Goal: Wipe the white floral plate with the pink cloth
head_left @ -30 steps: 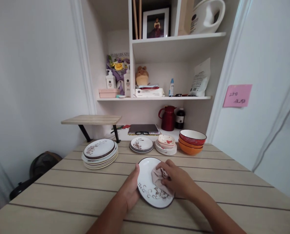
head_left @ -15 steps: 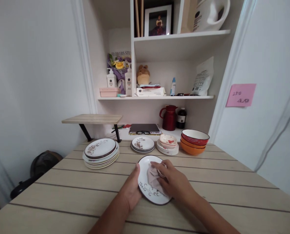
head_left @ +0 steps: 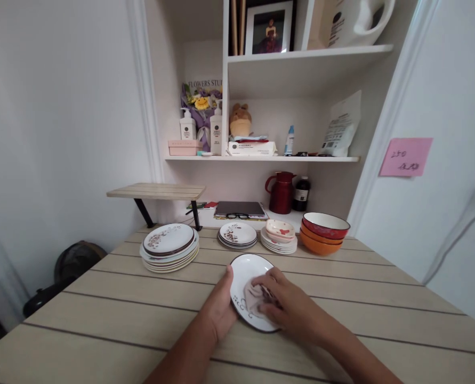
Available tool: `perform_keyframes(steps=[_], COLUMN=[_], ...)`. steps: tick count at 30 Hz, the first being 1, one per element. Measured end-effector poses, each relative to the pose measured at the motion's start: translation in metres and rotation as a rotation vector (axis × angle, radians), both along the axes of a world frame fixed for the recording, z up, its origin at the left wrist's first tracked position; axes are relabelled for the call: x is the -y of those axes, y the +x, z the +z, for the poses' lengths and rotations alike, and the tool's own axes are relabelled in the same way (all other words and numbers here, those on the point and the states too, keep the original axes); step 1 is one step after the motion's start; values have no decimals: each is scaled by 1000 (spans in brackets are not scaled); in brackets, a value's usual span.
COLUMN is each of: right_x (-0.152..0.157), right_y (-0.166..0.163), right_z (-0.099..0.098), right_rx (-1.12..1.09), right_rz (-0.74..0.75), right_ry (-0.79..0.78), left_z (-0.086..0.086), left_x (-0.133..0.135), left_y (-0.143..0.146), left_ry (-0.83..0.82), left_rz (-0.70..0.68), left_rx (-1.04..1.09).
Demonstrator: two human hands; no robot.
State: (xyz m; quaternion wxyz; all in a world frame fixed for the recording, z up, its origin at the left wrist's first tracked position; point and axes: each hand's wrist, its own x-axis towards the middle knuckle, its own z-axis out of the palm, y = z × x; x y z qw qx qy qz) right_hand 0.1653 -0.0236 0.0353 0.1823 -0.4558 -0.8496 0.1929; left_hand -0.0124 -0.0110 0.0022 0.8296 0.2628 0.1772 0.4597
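A white plate (head_left: 247, 265) with a dark rim and a floral pattern is tilted above the table, right in front of me. My left hand (head_left: 222, 306) grips its left edge, thumb on the rim and the other fingers hidden underneath. Bunched under the fingers of my right hand (head_left: 283, 298) is a pale pinkish cloth (head_left: 255, 300), pressed against the plate's face. Beyond the plate lies a short stack of similar small plates (head_left: 237, 233).
On the left stands a taller stack of plates (head_left: 169, 238), near a small wooden riser (head_left: 157, 191). Small dishes (head_left: 279, 229) on saucers and stacked red and orange bowls (head_left: 321, 244) stand at the back right. A red jug (head_left: 281, 193) is behind them.
My right hand has shifted the cloth slightly over the plate's face. My left hand keeps its hold on the edge. The whole view has moved a little.
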Motion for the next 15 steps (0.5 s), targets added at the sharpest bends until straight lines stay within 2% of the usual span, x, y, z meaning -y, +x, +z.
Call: perform_keyframes(steps=[3, 5, 8, 11, 15], right_x=[1, -3, -12, -21, -27], right_y=[2, 0, -7, -12, 0], right_z=[0, -5, -14, -16, -9], right_rx=[-14, -14, -30, 3, 119], right_rz=[133, 130, 27, -137, -311], right_ry=[-52, -1, 121, 211, 209], left_z=[-1, -1, -2, -2, -2], left_x=[-1, -2, -2, -2, -1], left_y=[-1, -1, 1, 2, 1], left_ry=[15, 30, 25, 0, 1], left_rz=[-21, -17, -5, -2, 18], left_rx=[12, 14, -6, -24, -33])
